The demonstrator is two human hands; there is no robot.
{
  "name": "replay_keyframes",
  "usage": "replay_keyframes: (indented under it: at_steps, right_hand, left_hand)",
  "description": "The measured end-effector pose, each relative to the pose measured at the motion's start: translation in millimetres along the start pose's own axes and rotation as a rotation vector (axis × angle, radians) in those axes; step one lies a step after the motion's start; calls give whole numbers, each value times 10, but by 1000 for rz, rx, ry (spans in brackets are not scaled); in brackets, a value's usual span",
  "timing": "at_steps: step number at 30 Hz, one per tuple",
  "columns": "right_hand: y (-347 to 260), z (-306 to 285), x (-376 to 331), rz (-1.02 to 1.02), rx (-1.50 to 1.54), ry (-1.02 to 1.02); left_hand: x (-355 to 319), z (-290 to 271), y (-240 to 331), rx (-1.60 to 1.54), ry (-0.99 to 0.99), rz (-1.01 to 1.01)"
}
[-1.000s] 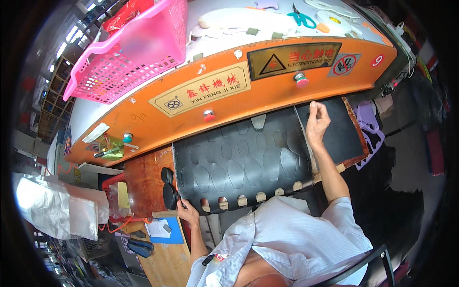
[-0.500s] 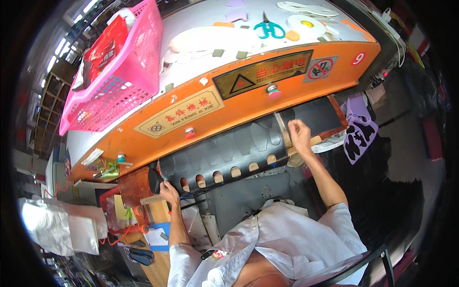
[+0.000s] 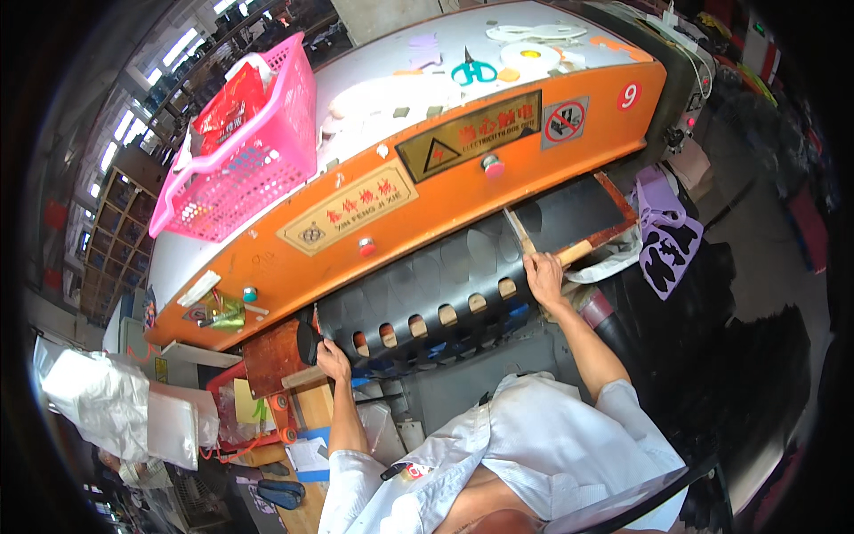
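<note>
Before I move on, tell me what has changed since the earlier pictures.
The black sheet has slid away from the person, farther under the orange machine. The right hand, raised earlier, has come down by the sheet's near right corner. The left hand stays at the near left corner; the pink basket and scissors remain on the machine.

- Bright light enters through panes [image 3: 181,44] at upper left.
- Glare whitens the plastic bags [image 3: 98,392].
- Soft sheen crosses the black sheet [image 3: 422,271].
- Right side lies dim.
- Fisheye bends edges; black rim.

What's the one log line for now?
left hand: near left edge of black sheet; right hand: near its right edge; pink basket: on orange machine
</note>
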State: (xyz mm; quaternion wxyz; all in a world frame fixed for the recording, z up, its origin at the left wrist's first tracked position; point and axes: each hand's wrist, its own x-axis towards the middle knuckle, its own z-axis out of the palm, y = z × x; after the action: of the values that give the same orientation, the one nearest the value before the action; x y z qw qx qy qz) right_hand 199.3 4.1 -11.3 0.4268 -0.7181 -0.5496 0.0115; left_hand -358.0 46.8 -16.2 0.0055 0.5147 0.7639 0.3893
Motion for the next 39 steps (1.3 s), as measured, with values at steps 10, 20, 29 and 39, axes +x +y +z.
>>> replay_keyframes:
  at_steps: [10,20,29,39]
  right_hand:
    - [138,-290,-675,196,-31,-161]
    - [-1132,395,-49,43,4,-332]
    - [-1006,419,-75,590,696,-396]
    - [-888,441,-95,35,-68,-179]
  left_hand:
    - [-756,-307,-283,-101,-1,-16]
    - [-1846,-1011,-443,-9,12,-180]
    - [-2469,-1524,-814,0,-119,-381]
    - [-2387,-1521,-816,1,-140,-406]
